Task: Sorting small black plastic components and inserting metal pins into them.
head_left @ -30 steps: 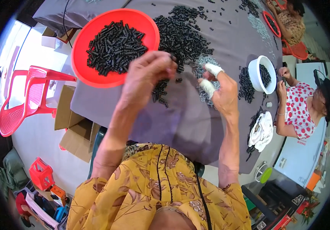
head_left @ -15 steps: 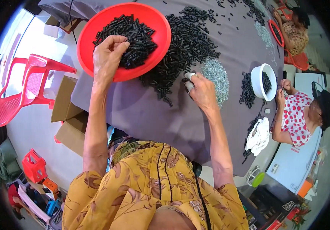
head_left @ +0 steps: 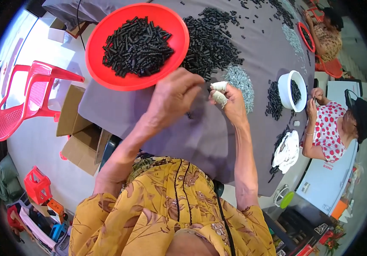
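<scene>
Here's the wide, round red plastic basin point(head_left: 180, 36), heaped with small black plastic cylinders point(head_left: 138, 47), more lying beside it on the grey cloth-covered desk point(head_left: 260, 47). Over right, the round white plastic tub point(head_left: 284, 89) holds black pieces too. Left hand point(head_left: 177, 96) nears right hand point(head_left: 230, 101), fingers point(head_left: 219, 86) curled in; what they grip, I can't tell.

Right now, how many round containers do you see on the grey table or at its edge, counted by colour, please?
Red: 2 (large red basin, small red basin at the upper right)
White: 1 (white bowl)
Total: 3
</scene>
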{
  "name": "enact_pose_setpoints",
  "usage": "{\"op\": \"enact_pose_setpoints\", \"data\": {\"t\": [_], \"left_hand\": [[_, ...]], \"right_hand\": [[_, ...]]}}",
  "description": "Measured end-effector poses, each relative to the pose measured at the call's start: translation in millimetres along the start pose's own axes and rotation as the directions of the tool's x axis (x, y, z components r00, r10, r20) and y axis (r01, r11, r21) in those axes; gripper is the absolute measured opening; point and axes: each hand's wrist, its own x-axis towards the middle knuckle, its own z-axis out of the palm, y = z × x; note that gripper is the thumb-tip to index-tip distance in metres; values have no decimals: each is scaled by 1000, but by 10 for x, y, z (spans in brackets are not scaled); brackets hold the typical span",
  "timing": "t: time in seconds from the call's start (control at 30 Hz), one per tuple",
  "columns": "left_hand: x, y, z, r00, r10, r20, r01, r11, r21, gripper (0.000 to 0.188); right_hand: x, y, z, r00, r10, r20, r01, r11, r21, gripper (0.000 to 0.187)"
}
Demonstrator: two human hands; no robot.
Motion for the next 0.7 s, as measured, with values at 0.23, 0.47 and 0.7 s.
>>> {"op": "enact_pose_setpoints", "data": {"t": [0.23,0.47,0.7], "left_hand": [[-164,-6,241,970,74,231,-87,995,46,21],[-104,-33,231,792,-450,413,608,645,-463,15],[-132,-126,294,787,-437,436,616,519,-592,16]], "right_hand": [[-239,-82,-18,992,14,122,-17,1000,23,11],[-304,-109,-279,991,-28,-131,50,985,166,15],[-355,184,-401,944,-276,-182,136,827,-546,16]]}}
